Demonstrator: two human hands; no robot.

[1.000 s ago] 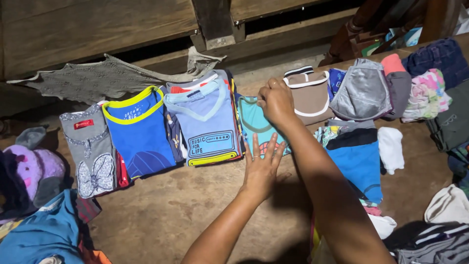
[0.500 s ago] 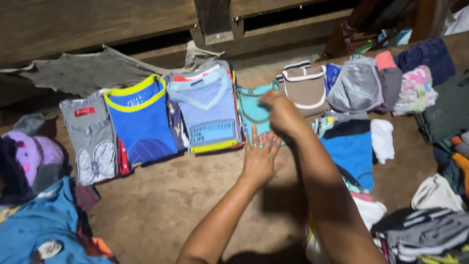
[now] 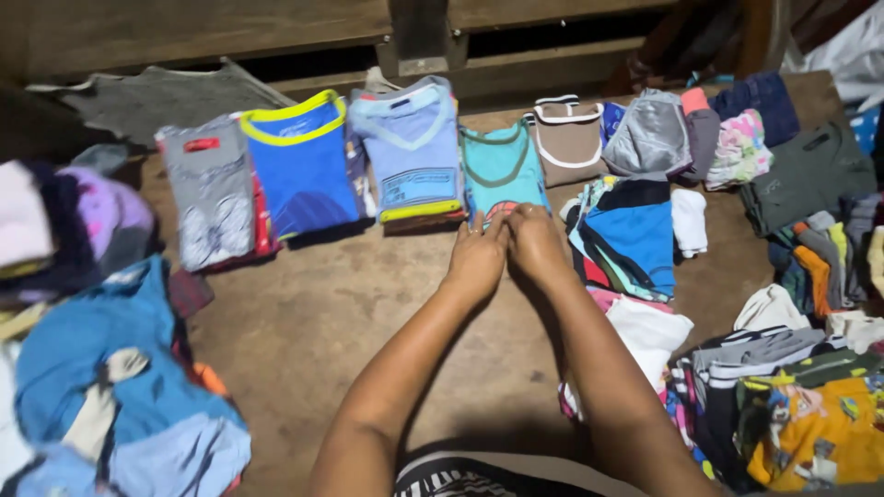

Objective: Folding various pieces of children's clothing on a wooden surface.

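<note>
We see both hands side by side at the near edge of the teal shirt (image 3: 502,170), which lies folded flat on the wooden floor (image 3: 350,322). Our left hand (image 3: 476,260) and right hand (image 3: 537,241) touch each other, fingers pressed down on the shirt's lower hem, holding nothing lifted; whether they pinch the cloth we cannot tell. Left of the teal shirt sit a light blue shirt (image 3: 412,147), a blue shirt (image 3: 302,161) with yellow collar, and a grey shirt (image 3: 212,189). To the right lies a brown garment (image 3: 566,138) and a blue pile (image 3: 635,235).
</note>
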